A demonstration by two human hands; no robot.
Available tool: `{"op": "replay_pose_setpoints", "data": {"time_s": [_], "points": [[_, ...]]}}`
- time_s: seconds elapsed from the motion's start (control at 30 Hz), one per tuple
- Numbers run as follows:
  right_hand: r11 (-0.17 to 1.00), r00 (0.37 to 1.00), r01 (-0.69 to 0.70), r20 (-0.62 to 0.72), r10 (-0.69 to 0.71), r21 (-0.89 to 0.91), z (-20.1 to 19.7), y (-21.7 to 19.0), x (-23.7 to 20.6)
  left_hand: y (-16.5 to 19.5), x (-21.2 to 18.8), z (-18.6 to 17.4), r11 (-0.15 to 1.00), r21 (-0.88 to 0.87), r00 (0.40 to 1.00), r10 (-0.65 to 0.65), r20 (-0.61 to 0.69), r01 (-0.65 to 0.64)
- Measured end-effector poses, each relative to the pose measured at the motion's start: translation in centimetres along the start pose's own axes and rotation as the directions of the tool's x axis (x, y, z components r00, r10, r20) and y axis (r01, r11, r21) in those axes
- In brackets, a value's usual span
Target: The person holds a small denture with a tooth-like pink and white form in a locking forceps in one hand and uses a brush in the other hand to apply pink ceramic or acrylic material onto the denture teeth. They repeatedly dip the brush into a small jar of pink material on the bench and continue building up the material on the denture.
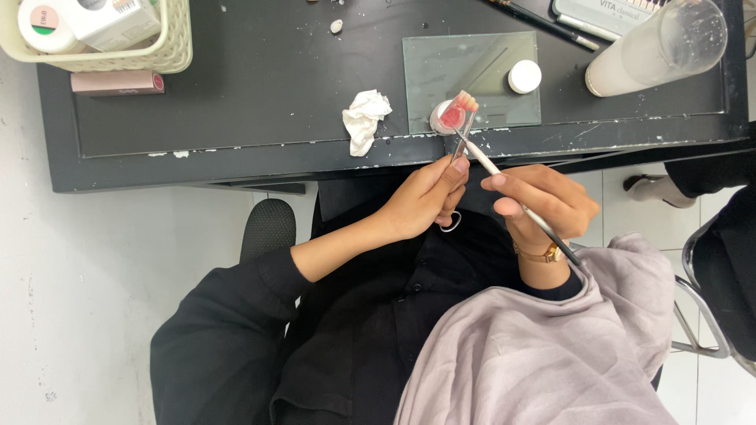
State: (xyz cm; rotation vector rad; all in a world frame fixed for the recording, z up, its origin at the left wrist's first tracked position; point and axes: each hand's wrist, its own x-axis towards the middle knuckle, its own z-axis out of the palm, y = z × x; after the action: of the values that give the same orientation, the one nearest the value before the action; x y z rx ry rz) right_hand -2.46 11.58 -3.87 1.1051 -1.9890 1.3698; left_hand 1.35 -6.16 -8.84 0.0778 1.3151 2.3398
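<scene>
My left hand [427, 197] grips metal forceps [461, 140] that clamp a small pink denture piece with white teeth [455, 112], held above the front edge of a black table [236, 118]. My right hand [543, 201] holds a thin brush [504, 185] like a pen, its tip touching the denture piece. A gold watch sits on my right wrist. Black sleeves and a grey-pink cloth cover my arms and lap.
A glass slab [472, 75] with a small white jar [524, 76] lies behind the denture. A crumpled white tissue [364, 118], a cream basket [118, 39] of bottles, a pink box [116, 82], a frosted cup [657, 47] and a tooth shade guide [606, 12] rest on the table. A chair frame [701, 315] stands right.
</scene>
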Motion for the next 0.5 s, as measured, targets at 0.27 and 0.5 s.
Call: {"op": "replay_pose_setpoints", "data": {"time_s": [0.27,0.5], "points": [[0.999,0.999,0.000,-0.043,-0.002,-0.054,-0.30,-0.05,-0.07,0.53,-0.41,0.28,0.970,0.237,0.997,0.061,-0.052,-0.047],[0.997,0.997,0.039,-0.070,-0.044,-0.065,-0.35,0.56,-0.03,0.70,-0.37,0.26,0.953,0.298,0.996,0.070,-0.056,-0.051]]}}
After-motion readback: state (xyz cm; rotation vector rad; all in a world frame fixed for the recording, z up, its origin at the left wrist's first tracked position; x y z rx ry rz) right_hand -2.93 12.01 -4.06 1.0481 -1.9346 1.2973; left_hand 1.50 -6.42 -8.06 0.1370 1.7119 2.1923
